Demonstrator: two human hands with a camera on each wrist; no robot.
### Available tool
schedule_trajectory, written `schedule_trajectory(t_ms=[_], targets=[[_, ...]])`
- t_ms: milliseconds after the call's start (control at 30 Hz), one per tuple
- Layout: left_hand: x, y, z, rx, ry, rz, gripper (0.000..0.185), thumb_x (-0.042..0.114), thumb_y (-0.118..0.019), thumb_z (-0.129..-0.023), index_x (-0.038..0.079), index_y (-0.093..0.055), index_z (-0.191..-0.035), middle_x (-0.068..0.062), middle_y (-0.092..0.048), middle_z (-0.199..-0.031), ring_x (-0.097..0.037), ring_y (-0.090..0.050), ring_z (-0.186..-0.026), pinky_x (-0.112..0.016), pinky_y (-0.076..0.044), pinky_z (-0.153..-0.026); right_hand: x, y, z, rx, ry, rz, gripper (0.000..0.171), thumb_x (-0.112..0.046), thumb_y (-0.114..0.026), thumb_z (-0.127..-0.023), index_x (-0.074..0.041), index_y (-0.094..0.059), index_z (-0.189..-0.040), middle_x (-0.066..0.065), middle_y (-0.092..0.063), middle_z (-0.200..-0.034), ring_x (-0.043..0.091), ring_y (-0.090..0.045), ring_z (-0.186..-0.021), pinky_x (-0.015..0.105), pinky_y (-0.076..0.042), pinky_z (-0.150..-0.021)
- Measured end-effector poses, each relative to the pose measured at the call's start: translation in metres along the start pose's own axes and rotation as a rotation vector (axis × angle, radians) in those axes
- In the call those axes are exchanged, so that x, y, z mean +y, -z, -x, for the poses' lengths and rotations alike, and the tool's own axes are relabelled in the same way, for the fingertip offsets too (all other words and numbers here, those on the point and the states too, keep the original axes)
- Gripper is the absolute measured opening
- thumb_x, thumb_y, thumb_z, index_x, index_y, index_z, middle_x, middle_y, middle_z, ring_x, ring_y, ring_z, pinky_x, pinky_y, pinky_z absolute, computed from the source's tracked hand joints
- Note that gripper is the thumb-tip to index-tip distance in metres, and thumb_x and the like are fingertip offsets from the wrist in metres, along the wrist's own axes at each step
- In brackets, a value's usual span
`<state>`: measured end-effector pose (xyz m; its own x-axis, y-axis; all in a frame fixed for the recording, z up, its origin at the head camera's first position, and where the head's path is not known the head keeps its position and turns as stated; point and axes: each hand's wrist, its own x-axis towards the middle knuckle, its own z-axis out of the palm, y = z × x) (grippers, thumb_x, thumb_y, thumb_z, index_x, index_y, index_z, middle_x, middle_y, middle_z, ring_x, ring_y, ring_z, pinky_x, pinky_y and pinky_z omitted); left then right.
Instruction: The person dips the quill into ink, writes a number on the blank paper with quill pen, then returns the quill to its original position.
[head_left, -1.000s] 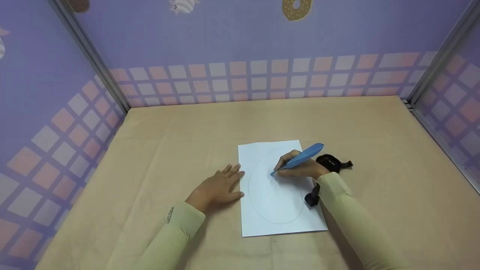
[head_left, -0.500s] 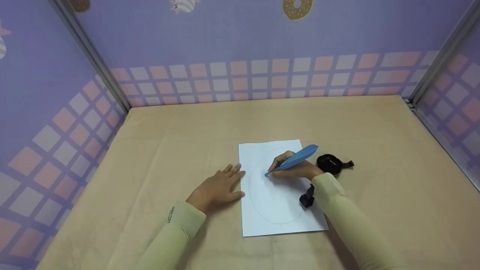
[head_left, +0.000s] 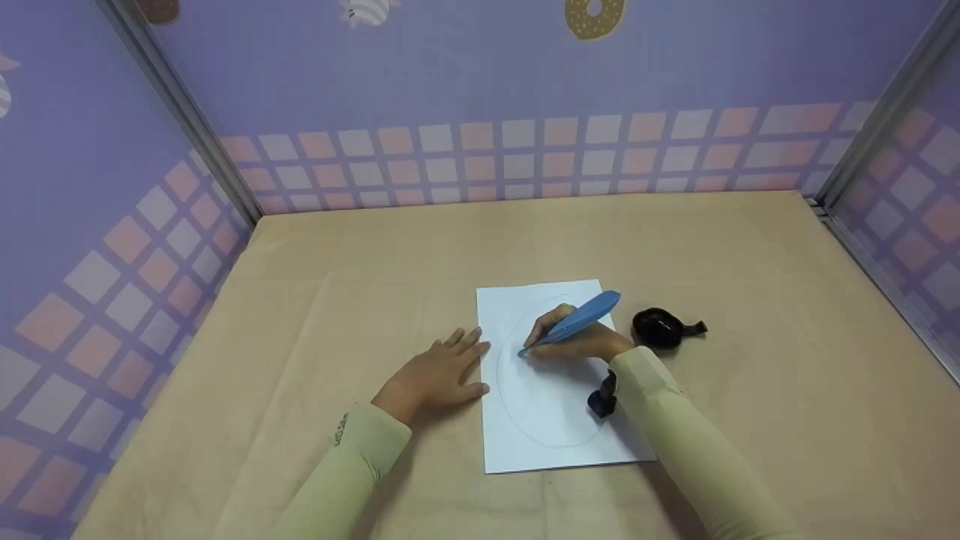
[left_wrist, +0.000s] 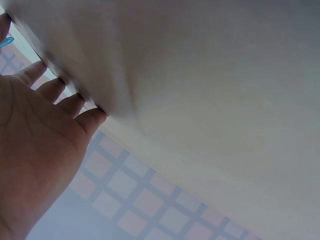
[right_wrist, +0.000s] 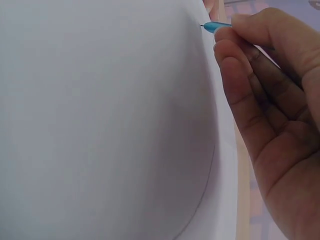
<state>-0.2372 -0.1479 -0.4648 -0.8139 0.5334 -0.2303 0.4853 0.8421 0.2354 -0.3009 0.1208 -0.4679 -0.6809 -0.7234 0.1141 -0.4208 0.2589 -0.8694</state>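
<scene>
Two hands work near the middle of the tan surface (head_left: pixel 750 247), on a white sheet of paper (head_left: pixel 555 427) that lies flat with its long sides running toward the far edge. The right hand (head_left: pixel 577 341) rests on the upper part of the sheet, and its fingers (right_wrist: pixel 240 75) pinch a blue feather-shaped pen (head_left: pixel 574 321) close to the point. The pen tilts up and to the right, and its tip touches the paper near the sheet's left edge, on a thin pencil-like oval line (head_left: pixel 510 405) that fills most of the sheet. In the right wrist view the fine dark tip sits at the curve of that line.

The left hand (head_left: pixel 435 375) lies flat on the surface just beside the sheet's left edge, fingers (left_wrist: pixel 55 87) straight and slightly spread, their tips at or on the paper's border; it holds nothing.

A small black glossy object (head_left: pixel 661 328) sits on the surface just off the sheet's right edge, near the right hand. A black wrist device (head_left: pixel 602 397) shows on the right sleeve, above the paper.
</scene>
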Motion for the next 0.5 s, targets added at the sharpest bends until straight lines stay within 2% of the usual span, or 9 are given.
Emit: schedule_trajectory(t_ms=[167, 333, 500], targets=[[-0.0008, -0.0007, -0.0006, 0.003, -0.004, -0.007, 0.073, 0.056, -0.043, -0.096, 0.019, -0.022, -0.155, -0.002, -0.01, -0.163, -0.027, -0.009, -0.15, -0.049, -0.017, -0.12, -0.0026, -0.0024, -0.0021, -0.014, -0.004, 0.005, 0.014, -0.004, -0.073, -0.082, 0.005, -0.073, -0.093, 0.023, -0.072, -0.094, 0.005, -0.063, -0.082, 0.016, -0.047, -0.078], [-0.001, -0.0011, -0.0009, 0.004, -0.002, -0.01, 0.073, 0.057, -0.043, -0.096, 0.019, -0.022, -0.155, -0.001, -0.01, -0.163, -0.026, -0.009, -0.15, -0.049, -0.017, -0.12, -0.005, -0.0046, -0.0038, -0.034, 0.068, 0.013, 0.013, 0.0, -0.071, -0.082, 0.008, -0.072, -0.093, 0.024, -0.072, -0.094, 0.018, -0.068, -0.086, 0.016, -0.05, -0.08], [-0.0006, -0.0011, -0.0003, 0.008, -0.004, -0.007, 0.072, 0.056, -0.044, -0.096, 0.019, -0.023, -0.154, -0.001, -0.011, -0.163, -0.026, -0.01, -0.15, -0.049, -0.017, -0.12, -0.0058, -0.0067, -0.0054, -0.047, 0.104, -0.008, 0.013, 0.002, -0.071, -0.082, 0.01, -0.071, -0.092, 0.026, -0.071, -0.092, 0.021, -0.07, -0.085, 0.016, -0.051, -0.078]])
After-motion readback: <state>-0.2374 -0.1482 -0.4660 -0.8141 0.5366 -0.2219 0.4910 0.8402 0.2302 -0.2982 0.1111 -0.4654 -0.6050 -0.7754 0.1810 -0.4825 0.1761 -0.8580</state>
